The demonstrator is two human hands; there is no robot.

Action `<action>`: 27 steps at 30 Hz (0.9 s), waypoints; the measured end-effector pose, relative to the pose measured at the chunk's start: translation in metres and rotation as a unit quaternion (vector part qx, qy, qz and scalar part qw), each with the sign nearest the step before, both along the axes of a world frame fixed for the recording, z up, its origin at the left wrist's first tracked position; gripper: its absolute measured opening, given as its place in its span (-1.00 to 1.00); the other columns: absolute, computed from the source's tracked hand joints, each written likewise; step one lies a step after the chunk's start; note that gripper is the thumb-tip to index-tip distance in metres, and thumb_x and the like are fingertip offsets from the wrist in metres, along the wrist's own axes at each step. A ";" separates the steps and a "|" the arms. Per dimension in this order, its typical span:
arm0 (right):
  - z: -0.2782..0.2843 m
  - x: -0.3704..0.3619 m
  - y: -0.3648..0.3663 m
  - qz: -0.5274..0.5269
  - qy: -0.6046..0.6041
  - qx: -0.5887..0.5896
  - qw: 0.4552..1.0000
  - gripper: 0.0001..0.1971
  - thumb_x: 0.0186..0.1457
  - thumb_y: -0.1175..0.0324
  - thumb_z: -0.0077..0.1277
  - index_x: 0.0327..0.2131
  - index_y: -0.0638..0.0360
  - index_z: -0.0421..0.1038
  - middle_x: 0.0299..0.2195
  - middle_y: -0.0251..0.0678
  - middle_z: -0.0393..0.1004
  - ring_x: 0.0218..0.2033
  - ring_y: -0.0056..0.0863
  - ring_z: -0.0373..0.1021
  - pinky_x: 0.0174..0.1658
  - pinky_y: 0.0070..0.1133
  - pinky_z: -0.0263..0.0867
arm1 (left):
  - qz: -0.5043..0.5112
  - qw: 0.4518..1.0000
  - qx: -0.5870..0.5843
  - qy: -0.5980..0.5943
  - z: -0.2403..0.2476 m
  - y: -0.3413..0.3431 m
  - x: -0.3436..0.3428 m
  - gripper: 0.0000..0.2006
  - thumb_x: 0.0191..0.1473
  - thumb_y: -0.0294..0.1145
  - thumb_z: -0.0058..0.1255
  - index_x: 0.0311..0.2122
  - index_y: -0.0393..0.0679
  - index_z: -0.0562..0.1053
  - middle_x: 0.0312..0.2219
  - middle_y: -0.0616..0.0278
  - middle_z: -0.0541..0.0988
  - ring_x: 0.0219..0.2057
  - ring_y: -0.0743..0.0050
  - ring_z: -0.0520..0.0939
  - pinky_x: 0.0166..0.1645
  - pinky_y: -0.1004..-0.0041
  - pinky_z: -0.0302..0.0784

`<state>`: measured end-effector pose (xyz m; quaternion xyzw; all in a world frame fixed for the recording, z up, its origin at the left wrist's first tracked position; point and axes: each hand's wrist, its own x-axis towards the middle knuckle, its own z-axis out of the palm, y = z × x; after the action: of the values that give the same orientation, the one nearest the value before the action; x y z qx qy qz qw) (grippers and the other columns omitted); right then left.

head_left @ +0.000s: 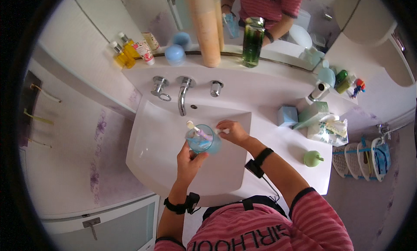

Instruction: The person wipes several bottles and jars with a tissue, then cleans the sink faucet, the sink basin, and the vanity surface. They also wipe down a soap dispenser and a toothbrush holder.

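Over the sink basin [147,164], my left hand [189,164] is closed around a clear blue cup [215,147]. A toothbrush [200,132] with a lilac handle and pale head leans in the cup and sticks out above its rim. Something bright blue also shows inside, but its kind is unclear. My right hand [235,134] is at the cup's right side, fingers pinched on a small, crumpled-looking white piece [225,131]. Most of that piece is hidden by the fingers. I cannot tell whether it touches the cup.
A chrome faucet [183,99] juts over the basin, between two wall knobs. Along the ledge stand a tall peach bottle [206,34], a green bottle [253,45] and a blue round jar [174,54]. Rightward are a blue box [287,116], a tissue pack [328,130] and a green pear-shaped item [312,158].
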<state>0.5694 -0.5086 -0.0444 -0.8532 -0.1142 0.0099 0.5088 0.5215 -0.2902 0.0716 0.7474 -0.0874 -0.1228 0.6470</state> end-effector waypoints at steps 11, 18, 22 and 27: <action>-0.016 0.019 -0.029 0.089 -0.163 -0.250 0.950 -0.91 -0.15 0.54 -0.07 -0.49 0.21 0.44 -0.32 -0.27 0.42 -0.19 -0.30 0.33 -0.20 -0.49 0.37 | 0.001 0.999 -0.034 0.023 -0.009 0.007 0.006 -0.41 -0.07 -0.61 0.06 0.11 -0.23 0.18 -0.59 0.39 0.42 -0.70 0.80 0.29 -0.64 0.71 0.22; -0.009 0.019 -0.046 0.002 -0.126 -0.602 0.789 -0.88 -0.19 0.54 -0.05 -0.48 0.25 0.46 -0.33 -0.22 0.40 -0.24 -0.24 0.35 -0.18 -0.44 0.33 | 0.006 0.998 -0.038 0.049 0.000 -0.009 0.011 -0.46 -0.09 -0.50 0.14 0.04 -0.25 0.24 -0.68 0.43 0.39 -0.73 0.79 0.27 -0.64 0.69 0.16; -0.013 0.013 -0.036 0.042 0.086 -0.355 0.930 -0.86 -0.25 0.56 -0.03 -0.50 0.20 0.48 -0.37 -0.20 0.44 -0.24 -0.23 0.35 -0.13 -0.42 0.29 | -0.014 0.999 -0.028 0.035 -0.013 -0.009 0.009 -0.45 -0.08 -0.49 0.15 0.05 -0.24 0.23 -0.67 0.42 0.41 -0.74 0.78 0.27 -0.64 0.69 0.18; 0.006 0.016 -0.092 -0.187 -0.167 -0.364 0.897 -0.81 -0.12 0.52 -0.07 -0.36 0.11 0.47 -0.26 -0.33 0.43 -0.07 -0.30 0.26 -0.09 -0.45 0.32 | -0.036 0.998 -0.048 -0.003 -0.018 -0.019 0.006 -0.45 -0.07 -0.47 0.15 0.05 -0.25 0.23 -0.65 0.42 0.42 -0.73 0.79 0.29 -0.64 0.68 0.19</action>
<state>0.5857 -0.6003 -0.0382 -0.9736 -0.0239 -0.1871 0.1286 0.5278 -0.3093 0.0532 0.7122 -0.1219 -0.1396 0.6770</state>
